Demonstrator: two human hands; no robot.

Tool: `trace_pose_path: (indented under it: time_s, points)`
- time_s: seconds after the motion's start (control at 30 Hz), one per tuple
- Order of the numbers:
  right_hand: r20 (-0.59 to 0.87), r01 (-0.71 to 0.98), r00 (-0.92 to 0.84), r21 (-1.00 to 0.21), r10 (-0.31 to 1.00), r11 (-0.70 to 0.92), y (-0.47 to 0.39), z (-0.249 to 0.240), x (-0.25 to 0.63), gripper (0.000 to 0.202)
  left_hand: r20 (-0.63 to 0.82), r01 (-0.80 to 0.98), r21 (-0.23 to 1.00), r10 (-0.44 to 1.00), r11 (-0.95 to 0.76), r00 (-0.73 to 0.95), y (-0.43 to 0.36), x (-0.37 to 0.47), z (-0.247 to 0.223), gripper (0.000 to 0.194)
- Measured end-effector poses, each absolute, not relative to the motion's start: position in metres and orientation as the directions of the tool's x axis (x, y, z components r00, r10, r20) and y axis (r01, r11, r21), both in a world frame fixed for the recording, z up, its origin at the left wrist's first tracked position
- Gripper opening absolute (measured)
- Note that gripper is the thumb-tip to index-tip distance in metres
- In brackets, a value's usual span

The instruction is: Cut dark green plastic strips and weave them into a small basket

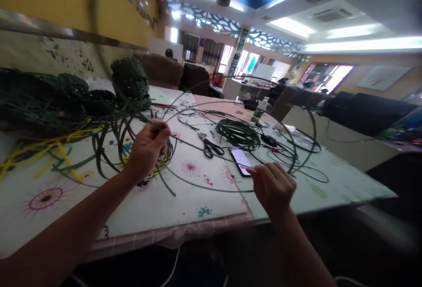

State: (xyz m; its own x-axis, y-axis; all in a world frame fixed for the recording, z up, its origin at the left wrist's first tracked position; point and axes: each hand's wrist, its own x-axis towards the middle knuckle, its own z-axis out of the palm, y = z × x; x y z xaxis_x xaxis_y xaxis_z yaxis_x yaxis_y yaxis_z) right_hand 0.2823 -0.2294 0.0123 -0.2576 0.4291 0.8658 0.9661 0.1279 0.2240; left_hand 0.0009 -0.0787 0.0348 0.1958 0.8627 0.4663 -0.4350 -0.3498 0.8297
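My left hand (150, 148) is closed in a pinch on dark green strips above the left part of the table. Beside and behind it stand loops of green strip (102, 150) with some yellow ones. My right hand (274, 187) pinches a thin green strip (211, 189) near the phone. A coil of green strip (238, 133) lies on the table beyond the hands. Black-handled scissors (212, 148) rest between the hands, left of a phone (241, 161) with a lit screen.
Dark green woven baskets (130, 82) and yellow strips (69, 146) are at the left. A bottle (261, 109) and a black mouse (269, 140) stand behind the coil. The table's front edge (184, 232) runs below my hands.
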Motion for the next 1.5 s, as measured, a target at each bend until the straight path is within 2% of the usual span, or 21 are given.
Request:
trace_pose_path:
  time_s: [0.13,0.23,0.33,0.43,0.53,0.6,0.67,0.73,0.8,0.87,0.93,1.0,1.1,1.2,1.3,1.37,1.5]
  points:
    - [0.856,0.971,-0.239,0.204,0.459,0.125,-0.269,0.005,0.290,0.028,0.382,-0.332,0.906,0.845,-0.263,0.374,-0.092,0.003,0.027,0.018]
    - [0.856,0.983,-0.185,0.166,0.483,0.084,-0.287,-0.002,0.291,0.028,0.333,-0.262,0.938,0.806,-0.228,0.490,-0.101,0.000,0.021,0.021]
    - [0.875,0.996,-0.091,0.073,0.475,0.056,-0.297,-0.006,0.287,0.032,0.312,-0.201,0.950,0.762,-0.239,0.567,-0.110,-0.005,0.020,0.028]
    - [0.861,0.994,0.042,-0.088,0.508,0.067,-0.306,-0.007,0.283,0.034,0.303,-0.139,0.951,0.749,-0.275,0.589,-0.121,-0.010,0.022,0.023]
    - [0.794,0.953,0.216,-0.297,0.568,0.053,-0.321,-0.008,0.280,0.035,0.294,-0.097,0.952,0.778,-0.291,0.555,-0.131,-0.013,0.025,0.016]
    - [0.730,0.884,0.378,-0.468,0.570,0.012,-0.333,-0.008,0.278,0.036,0.287,-0.073,0.953,0.803,-0.294,0.522,-0.138,-0.014,0.028,0.016]
    - [0.644,0.759,0.564,-0.650,0.517,-0.018,-0.344,-0.007,0.276,0.033,0.288,-0.039,0.950,0.821,-0.309,0.493,-0.145,-0.016,0.032,0.018]
    - [0.575,0.607,0.702,-0.792,0.421,0.070,-0.353,-0.005,0.276,0.029,0.298,0.000,0.941,0.831,-0.337,0.471,-0.152,-0.018,0.037,0.021]
    - [0.522,0.454,0.782,-0.852,0.341,0.261,-0.361,0.000,0.280,0.025,0.319,0.035,0.927,0.833,-0.374,0.452,-0.157,-0.020,0.041,0.024]
    - [0.475,0.326,0.818,-0.848,0.325,0.418,-0.369,0.003,0.288,0.023,0.341,0.084,0.905,0.829,-0.417,0.443,-0.161,-0.022,0.042,0.026]
    - [0.442,0.256,0.825,-0.848,0.352,0.464,-0.380,0.004,0.297,0.022,0.354,0.140,0.882,0.830,-0.449,0.432,-0.162,-0.023,0.041,0.028]
    - [0.457,0.275,0.803,-0.853,0.382,0.443,-0.392,0.002,0.302,0.020,0.352,0.177,0.870,0.831,-0.460,0.430,-0.162,-0.022,0.039,0.029]
    - [0.533,0.440,0.711,-0.846,0.459,0.301,-0.408,-0.004,0.300,0.014,0.339,0.183,0.871,0.826,-0.456,0.450,-0.162,-0.017,0.037,0.031]
    - [0.579,0.666,0.451,-0.725,0.679,0.177,-0.414,-0.005,0.292,0.008,0.351,0.168,0.868,0.816,-0.468,0.460,-0.165,-0.010,0.036,0.030]
    - [0.491,0.810,0.061,-0.532,0.869,0.245,-0.408,-0.002,0.282,0.015,0.370,0.144,0.869,0.815,-0.474,0.446,-0.169,-0.004,0.035,0.028]
    - [0.423,0.852,-0.095,-0.434,0.901,0.294,-0.401,-0.005,0.276,0.023,0.361,0.134,0.880,0.824,-0.456,0.435,-0.170,-0.002,0.033,0.027]
    - [0.328,0.880,-0.177,-0.370,0.928,0.298,-0.389,-0.026,0.263,0.032,0.335,0.187,0.878,0.845,-0.440,0.416,-0.165,-0.003,0.026,0.028]
